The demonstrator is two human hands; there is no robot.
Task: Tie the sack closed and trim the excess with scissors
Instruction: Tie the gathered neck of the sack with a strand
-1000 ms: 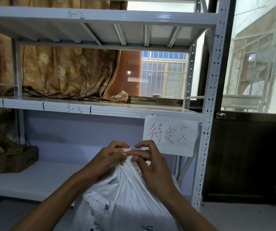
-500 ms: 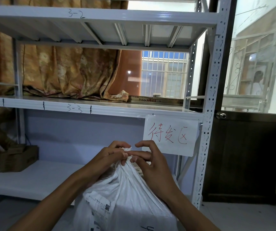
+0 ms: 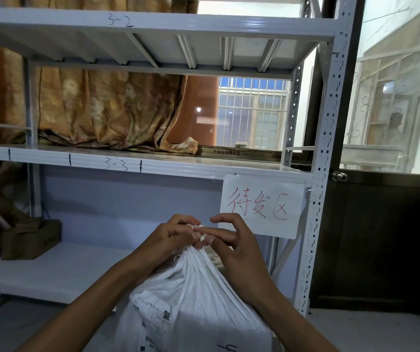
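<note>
At the lower centre of the frame, I have the white sack standing in front of the shelf, its mouth gathered into a tight neck. My left hand is clenched round that neck, and my right hand has its fingers curled in, pinching the bunched tip just above it. I see no finished knot and cannot make out a cord, so I judge the tying barely begun. No scissors are in view; the trimming is all ahead.
</note>
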